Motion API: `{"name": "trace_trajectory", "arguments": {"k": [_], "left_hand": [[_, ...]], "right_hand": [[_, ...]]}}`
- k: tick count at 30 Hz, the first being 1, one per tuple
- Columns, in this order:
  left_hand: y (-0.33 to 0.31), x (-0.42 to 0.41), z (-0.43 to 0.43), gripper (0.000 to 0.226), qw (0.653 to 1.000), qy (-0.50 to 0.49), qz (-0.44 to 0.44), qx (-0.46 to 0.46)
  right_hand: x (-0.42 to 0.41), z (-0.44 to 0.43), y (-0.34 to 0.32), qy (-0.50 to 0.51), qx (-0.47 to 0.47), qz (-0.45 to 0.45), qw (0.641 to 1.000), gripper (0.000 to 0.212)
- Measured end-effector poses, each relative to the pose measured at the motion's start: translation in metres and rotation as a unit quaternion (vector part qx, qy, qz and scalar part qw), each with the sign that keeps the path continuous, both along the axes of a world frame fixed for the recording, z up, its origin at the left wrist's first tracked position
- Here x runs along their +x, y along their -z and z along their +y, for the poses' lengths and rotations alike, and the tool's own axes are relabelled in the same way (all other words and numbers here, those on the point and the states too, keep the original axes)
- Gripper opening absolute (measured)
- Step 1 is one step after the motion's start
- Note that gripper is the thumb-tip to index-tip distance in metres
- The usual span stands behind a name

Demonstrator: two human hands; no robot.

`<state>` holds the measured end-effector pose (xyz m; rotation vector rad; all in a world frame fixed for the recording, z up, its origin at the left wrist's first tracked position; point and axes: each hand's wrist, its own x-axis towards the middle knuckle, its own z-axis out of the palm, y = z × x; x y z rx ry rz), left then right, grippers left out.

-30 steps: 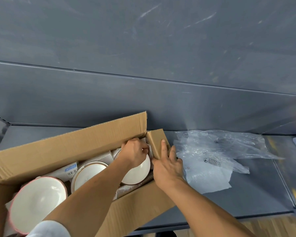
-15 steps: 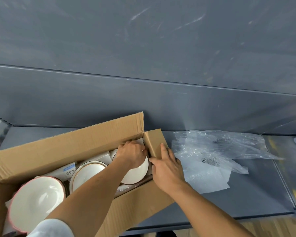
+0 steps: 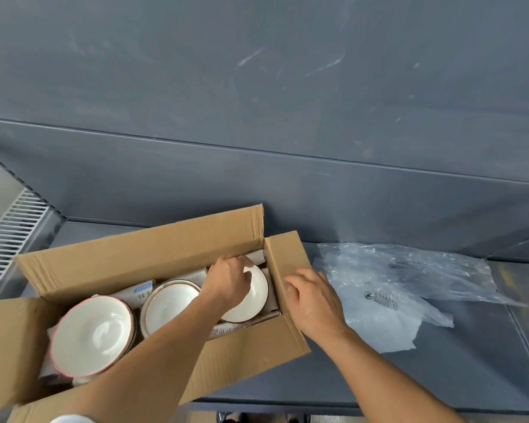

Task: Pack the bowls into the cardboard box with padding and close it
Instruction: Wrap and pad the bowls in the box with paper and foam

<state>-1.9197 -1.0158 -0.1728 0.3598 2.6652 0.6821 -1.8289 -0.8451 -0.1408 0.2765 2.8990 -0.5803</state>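
Observation:
An open cardboard box (image 3: 141, 264) lies on the dark table with its flaps up. Three white bowls sit inside in a row: a pink-rimmed bowl (image 3: 90, 334) at the left, a brown-rimmed bowl (image 3: 168, 306) in the middle, and a third bowl (image 3: 254, 297) at the right end. White paper padding (image 3: 141, 291) shows behind them. My left hand (image 3: 229, 279) reaches into the box, fingers curled over the far rim of the right bowl. My right hand (image 3: 313, 299) rests against the outside of the right end flap (image 3: 284, 257), fingers bent loosely.
A crumpled clear plastic bag (image 3: 391, 288) lies on the table right of the box. A dark wall rises close behind. A white slatted grille (image 3: 9, 239) is at the far left. The table's front edge runs just below the box.
The view has shifted, so the box sits lower and more to the right. My right hand slid down off the end flap's top to its outer side. My left hand stays at the right bowl.

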Motion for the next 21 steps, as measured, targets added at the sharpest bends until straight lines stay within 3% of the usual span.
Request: {"name": "trace_trajectory", "arguments": {"k": [10,21], "left_hand": [[-0.036,0.05,0.053,0.023,0.999,0.009,0.013,0.03],[-0.048,0.094,0.164,0.025,0.995,0.103,0.005,-0.008]], "right_hand": [[0.031,0.059,0.006,0.125,-0.103,-0.001,0.987,0.03],[0.099,0.173,0.027,0.229,-0.099,-0.053,0.967,0.035]]}}
